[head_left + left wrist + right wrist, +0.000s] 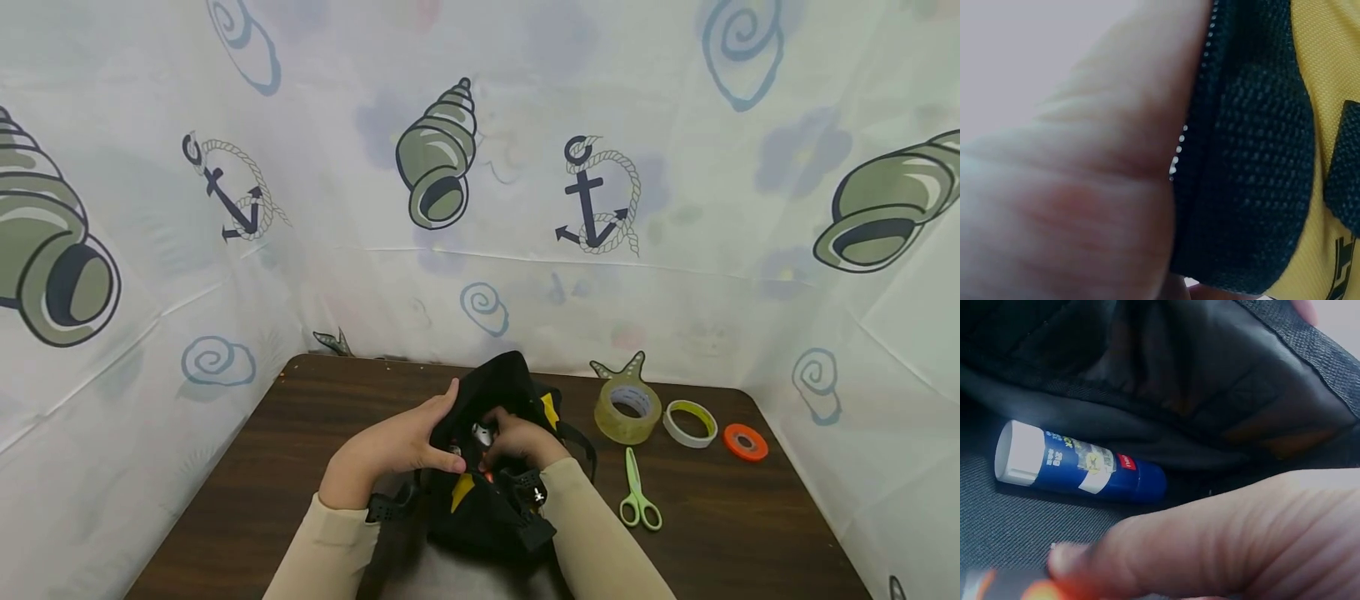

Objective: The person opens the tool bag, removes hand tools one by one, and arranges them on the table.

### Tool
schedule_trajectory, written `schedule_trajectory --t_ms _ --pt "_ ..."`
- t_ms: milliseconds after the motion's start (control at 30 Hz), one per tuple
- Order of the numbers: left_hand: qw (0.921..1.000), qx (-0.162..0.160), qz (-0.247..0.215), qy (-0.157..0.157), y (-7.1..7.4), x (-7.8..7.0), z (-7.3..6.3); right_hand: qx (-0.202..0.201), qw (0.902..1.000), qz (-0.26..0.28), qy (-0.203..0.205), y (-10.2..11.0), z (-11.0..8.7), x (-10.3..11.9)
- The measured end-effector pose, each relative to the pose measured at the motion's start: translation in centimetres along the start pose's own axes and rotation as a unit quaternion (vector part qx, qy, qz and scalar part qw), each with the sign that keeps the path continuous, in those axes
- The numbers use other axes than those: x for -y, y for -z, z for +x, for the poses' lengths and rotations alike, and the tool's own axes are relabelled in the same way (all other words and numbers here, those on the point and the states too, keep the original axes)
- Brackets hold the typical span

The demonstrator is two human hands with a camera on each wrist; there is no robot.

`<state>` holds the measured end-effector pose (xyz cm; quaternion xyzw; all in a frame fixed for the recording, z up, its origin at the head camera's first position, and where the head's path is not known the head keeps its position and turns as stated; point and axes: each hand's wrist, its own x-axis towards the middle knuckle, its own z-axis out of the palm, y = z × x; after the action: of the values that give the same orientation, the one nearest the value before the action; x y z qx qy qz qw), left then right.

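Note:
A black tool bag with yellow patches stands with its mouth spread. My left hand grips its zippered edge on the left, thumb at the near side of the mouth; the bag wall hides some fingers. The left wrist view shows that palm against the zipper. My right hand reaches inside, thumb bent over a blurred black-and-orange object, mostly out of frame. Beyond the thumb in the right wrist view, a blue glue stick with a white cap lies on the bag's dark lining.
Right of the bag, green-handled scissors lie on the brown table. Behind them are a wide roll of clear tape, a white-and-yellow tape roll and an orange ring-shaped roll. A printed curtain encloses the table's back and sides.

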<state>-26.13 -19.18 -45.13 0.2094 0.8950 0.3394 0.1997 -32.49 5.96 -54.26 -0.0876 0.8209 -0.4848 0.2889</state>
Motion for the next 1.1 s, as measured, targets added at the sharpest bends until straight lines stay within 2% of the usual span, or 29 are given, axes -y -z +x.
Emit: schedule_trajectory --t_ms 167,367,533,733,967,1100 --pt "1.0 -0.001 0.0 0.003 0.0 0.0 0.0 0.0 0.9999 0.007 -0.013 0.3 -0.1 -0.1" --pt "1.0 -0.002 -0.001 0.006 0.0 0.1 0.0 -0.013 0.9995 0.03 -0.002 -0.1 0.0 -0.1" --pt "1.0 -0.003 0.003 0.005 -0.1 0.3 -0.1 -0.025 0.9994 0.019 0.012 -0.6 0.1 -0.1" --pt "1.0 -0.006 0.002 0.0 -0.1 0.2 -0.2 -0.063 0.9979 0.007 0.012 -0.8 0.3 0.0" --pt "1.0 -0.002 0.003 0.0 -0.1 0.1 -0.1 -0.134 0.9904 0.017 0.029 -0.4 0.1 0.1" --pt "1.0 -0.005 0.004 0.005 -0.1 0.0 -0.1 -0.147 0.9886 -0.001 0.031 0.0 -0.4 0.8"
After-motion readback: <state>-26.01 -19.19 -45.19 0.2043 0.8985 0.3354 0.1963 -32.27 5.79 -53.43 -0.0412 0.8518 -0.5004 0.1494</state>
